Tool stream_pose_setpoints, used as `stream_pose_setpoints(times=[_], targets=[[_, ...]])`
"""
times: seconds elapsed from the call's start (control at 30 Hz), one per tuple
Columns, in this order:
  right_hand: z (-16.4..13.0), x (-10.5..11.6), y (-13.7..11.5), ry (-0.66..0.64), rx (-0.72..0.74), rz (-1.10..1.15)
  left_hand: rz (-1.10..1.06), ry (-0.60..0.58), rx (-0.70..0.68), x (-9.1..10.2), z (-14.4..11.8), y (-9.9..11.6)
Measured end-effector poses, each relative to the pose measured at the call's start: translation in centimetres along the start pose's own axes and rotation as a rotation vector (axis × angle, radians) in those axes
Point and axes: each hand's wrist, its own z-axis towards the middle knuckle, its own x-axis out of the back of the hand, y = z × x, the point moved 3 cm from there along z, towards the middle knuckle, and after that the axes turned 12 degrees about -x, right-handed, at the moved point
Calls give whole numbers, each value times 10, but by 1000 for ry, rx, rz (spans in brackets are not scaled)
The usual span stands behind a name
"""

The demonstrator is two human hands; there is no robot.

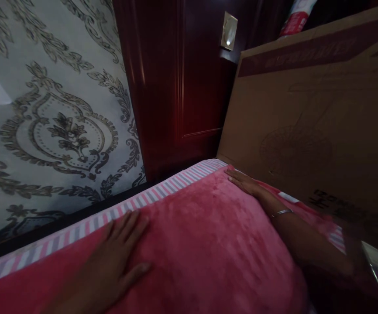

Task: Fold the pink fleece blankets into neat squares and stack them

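Note:
A plush pink-red blanket [189,235] covers the mattress-like surface in front of me. Along its far edge shows a strip of striped fabric [163,192] in pink, white and grey. My left hand [120,248] rests on the blanket near the striped strip, palm down, with fingers stretched and thumb out. At the far right corner my right hand [243,182] lies flat on the blanket's edge, fingers extended. A thin silver bangle [282,212] circles the right wrist. Neither hand grips anything.
Patterned wallpaper [71,131] rises at the left, beside a dark red wooden panel [198,87] with a metal fitting [229,31]. A large cardboard box [307,109] stands at the right, close to the blanket corner. A red-and-white package [297,19] shows above it.

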Motion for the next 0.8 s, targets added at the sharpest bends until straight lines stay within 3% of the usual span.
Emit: stream_pose_setpoints(times=[0.07,0.17,0.33,0.5,0.57,0.67,0.8], targets=[[-1,1,-1,-8,-9,2,-26,-92,-48,-12,-2,5],[-2,3,-3,-8,-16,-9,-30,-139,-28,-19,-3,4],[-2,-1,-4,13,0,-24,-36,-159,4,-16,-1,2],[1,8,-14,29,-44,-159,-33,-98,-8,-19,-3,2],[-6,18,-37,49,-56,-243,-31,-70,-19,-21,-4,1],[-41,17,-101,67,88,-250,-26,-86,-22,-25,-5,0],[-121,-38,-203,-87,518,-65,-14,-66,-34,-25,-5,-1]])
